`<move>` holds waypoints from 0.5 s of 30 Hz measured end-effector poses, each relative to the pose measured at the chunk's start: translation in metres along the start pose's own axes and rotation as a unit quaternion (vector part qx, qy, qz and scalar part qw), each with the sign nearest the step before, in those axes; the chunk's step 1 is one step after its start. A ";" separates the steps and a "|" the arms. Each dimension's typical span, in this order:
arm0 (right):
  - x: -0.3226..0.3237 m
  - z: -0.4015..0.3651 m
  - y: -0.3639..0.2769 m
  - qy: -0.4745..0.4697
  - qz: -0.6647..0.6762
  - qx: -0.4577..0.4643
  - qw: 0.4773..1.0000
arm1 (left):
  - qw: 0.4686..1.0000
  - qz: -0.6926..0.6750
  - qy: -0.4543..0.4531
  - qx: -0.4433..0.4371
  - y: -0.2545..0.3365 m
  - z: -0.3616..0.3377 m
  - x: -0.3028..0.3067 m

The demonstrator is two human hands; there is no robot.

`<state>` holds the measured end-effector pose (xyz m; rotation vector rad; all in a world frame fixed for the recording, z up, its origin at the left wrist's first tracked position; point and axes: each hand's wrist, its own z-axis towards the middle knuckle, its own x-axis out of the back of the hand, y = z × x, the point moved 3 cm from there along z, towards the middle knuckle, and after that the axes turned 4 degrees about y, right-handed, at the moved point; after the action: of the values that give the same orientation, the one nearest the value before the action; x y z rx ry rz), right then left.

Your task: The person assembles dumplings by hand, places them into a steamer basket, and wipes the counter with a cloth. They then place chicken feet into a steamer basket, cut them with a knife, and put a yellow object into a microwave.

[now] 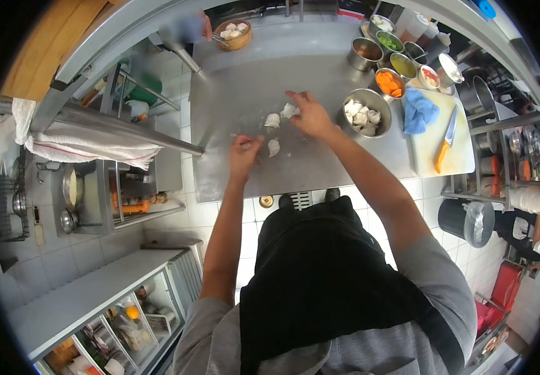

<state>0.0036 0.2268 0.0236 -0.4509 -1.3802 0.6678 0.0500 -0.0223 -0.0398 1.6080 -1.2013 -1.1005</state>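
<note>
Three small white dumplings lie on the steel worktable (pixel 220 181): a far dumpling (pixel 290 110), a middle dumpling (pixel 272 120) and a flatter near piece (pixel 274 147). My right hand (pixel 312 117) reaches over from the right, fingers apart, at the far dumpling's edge; whether it touches cannot be made out. Left of the near piece, my left hand (pixel 245 155) is low over the steel, its fingers bent but apart, with nothing clear in them. Beside my right forearm stands a metal bowl (pixel 387 122) holding several white dumplings (pixel 362 117).
Metal tubs, including one of sliced carrots (pixel 389 83), crowd the back right. A blue cloth (pixel 420 111) and an orange-handled knife (pixel 446 140) rest on a white cutting board (pixel 426 161). Another person's hand (pixel 207 28) is by a bamboo steamer (pixel 239 42) with white buns, far left.
</note>
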 end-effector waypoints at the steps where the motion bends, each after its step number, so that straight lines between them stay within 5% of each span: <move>1: -0.002 0.006 -0.002 0.004 0.002 -0.002 1.000 | 0.974 0.217 -0.023 -0.067 0.004 -0.004 -0.012; 2: -0.009 0.013 -0.007 -0.049 -0.089 0.024 0.995 | 0.896 0.421 -0.045 -0.133 0.008 -0.007 -0.026; 5: -0.024 0.017 -0.004 -0.130 -0.193 0.052 0.971 | 0.820 0.532 -0.034 -0.209 0.023 -0.028 -0.059; 10: -0.022 -0.003 0.004 -0.135 -0.168 -0.004 0.977 | 0.797 0.560 -0.073 -0.215 0.014 -0.030 -0.062; 12: -0.007 -0.016 0.012 -0.044 0.035 -0.033 0.998 | 0.797 0.552 -0.095 -0.228 0.011 -0.023 -0.056; 13: 0.012 -0.024 0.015 -0.038 0.030 -0.044 0.998 | 0.866 0.473 -0.092 -0.136 0.020 -0.017 -0.051; 14: 0.041 -0.033 0.011 -0.056 0.182 -0.125 0.974 | 0.917 0.388 -0.089 -0.038 0.025 -0.013 -0.048; 15: 0.063 -0.042 0.006 -0.071 0.333 -0.199 0.919 | 0.915 0.388 -0.102 -0.036 0.032 -0.011 -0.050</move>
<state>0.0474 0.2770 0.0597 -1.2562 -1.5055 0.9835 0.0443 0.0212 0.0015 0.8157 -1.7058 -0.7719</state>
